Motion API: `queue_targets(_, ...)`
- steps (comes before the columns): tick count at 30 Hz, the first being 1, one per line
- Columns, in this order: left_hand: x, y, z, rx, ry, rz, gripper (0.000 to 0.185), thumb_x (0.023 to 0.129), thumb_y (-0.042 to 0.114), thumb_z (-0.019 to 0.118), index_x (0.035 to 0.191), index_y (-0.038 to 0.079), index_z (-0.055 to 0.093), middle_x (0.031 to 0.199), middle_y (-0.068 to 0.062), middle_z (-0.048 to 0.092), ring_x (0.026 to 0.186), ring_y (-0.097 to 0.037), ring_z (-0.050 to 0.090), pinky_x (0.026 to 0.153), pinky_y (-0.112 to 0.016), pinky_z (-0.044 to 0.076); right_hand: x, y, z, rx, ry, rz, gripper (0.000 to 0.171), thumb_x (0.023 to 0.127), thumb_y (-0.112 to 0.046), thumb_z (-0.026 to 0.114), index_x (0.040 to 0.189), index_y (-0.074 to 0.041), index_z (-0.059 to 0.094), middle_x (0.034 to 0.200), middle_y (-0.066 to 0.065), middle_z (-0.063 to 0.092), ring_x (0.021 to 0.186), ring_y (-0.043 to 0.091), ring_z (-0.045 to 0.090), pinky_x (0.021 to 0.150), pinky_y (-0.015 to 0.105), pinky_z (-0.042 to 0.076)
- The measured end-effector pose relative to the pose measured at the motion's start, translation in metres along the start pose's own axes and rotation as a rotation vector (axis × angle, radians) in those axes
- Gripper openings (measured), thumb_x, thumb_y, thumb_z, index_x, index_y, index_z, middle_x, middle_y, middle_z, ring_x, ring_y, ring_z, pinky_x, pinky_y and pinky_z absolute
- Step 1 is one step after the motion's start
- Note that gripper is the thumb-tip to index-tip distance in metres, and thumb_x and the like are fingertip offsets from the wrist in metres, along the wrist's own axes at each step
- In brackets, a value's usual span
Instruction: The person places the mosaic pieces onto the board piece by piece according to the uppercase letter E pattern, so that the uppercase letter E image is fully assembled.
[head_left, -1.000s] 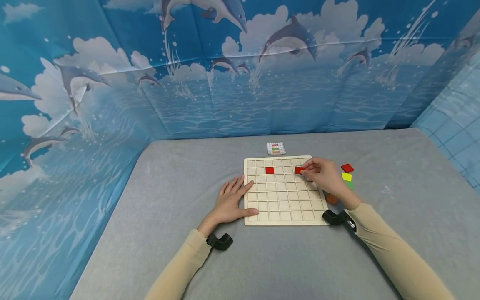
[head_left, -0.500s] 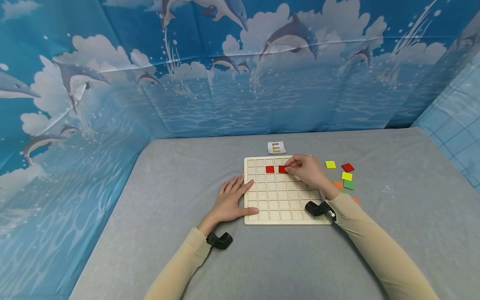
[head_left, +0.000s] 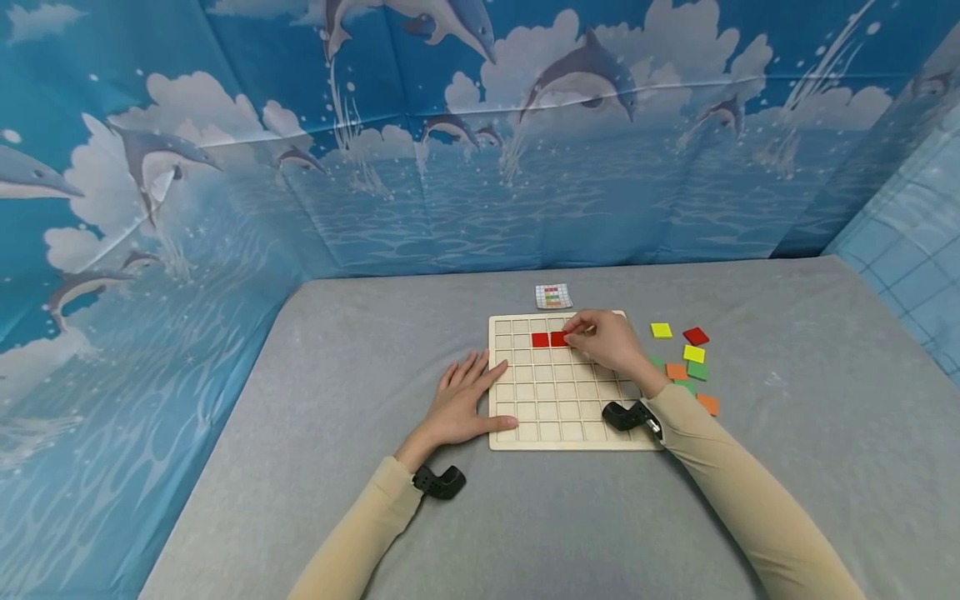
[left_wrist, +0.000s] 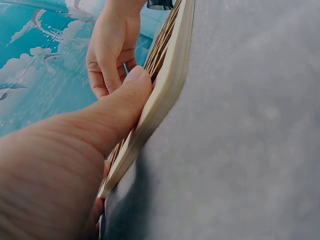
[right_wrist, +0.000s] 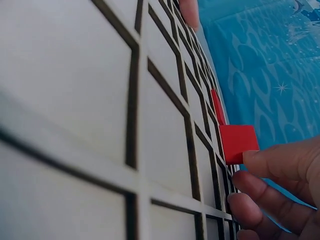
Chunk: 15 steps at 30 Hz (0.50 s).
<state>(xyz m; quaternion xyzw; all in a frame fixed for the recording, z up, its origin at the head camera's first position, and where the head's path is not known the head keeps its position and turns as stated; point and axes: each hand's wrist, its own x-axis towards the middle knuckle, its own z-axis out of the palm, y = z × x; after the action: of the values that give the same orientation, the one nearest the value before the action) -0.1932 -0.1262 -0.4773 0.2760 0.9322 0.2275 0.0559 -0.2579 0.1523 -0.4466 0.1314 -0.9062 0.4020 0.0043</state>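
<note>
A wooden grid board (head_left: pixel 558 446) lies on the grey table. One red square tile (head_left: pixel 540 340) sits in a cell of its second row from the back. My right hand (head_left: pixel 609 342) pinches another red tile (head_left: pixel 558 339) by its right edge, just right of the first one. In the right wrist view the held tile (right_wrist: pixel 239 144) is tilted up at the grid, with the thumb on its near corner. My left hand (head_left: pixel 459 408) rests at the board's left edge, fingers spread; its thumb (left_wrist: pixel 120 107) lies over the rim in the left wrist view.
Loose tiles lie right of the board: yellow (head_left: pixel 661 331), red (head_left: pixel 696 336), green (head_left: pixel 697 371) and orange (head_left: pixel 707 404) among them. A small card with a coloured grid pattern (head_left: pixel 553 296) lies behind the board. A dolphin-print curtain (head_left: pixel 480 208) hangs behind the table.
My right hand has carried the red tile leftward along the second row until it is beside the first red tile. More loose tiles show at the right. My left hand has stayed put.
</note>
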Motion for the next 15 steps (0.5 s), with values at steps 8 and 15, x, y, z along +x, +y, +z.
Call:
queue_targets(8,-0.0006,0.0003,-0.0004,0.002,0.01,0.005,0.087,0.083,0.059,0.062,0.152,0.023,0.025,0.157,-0.009,0.01,0.143,-0.025,0.001,0.111,-0.046,-0.001,-0.0029,0.0007,-0.0013,-0.042,-0.002,-0.007,0.018,0.09,-0.011,0.064,0.105,-0.004,0.072,0.095,0.012,0.066,0.076,0.024,0.059,0.066,0.037,0.044)
queue_targets(15,-0.001,0.0011,-0.0013,-0.004,0.004,0.004,0.086,0.083,0.06,0.062,0.152,0.023,0.026,0.157,-0.009,0.01,0.143,-0.025,0.001,0.111,-0.047,0.0,-0.005,0.0,-0.0015,-0.077,-0.016,-0.031,0.021,0.091,-0.009,0.062,0.11,-0.003,0.071,0.098,0.013,0.063,0.075,0.024,0.055,0.066,0.036,0.041)
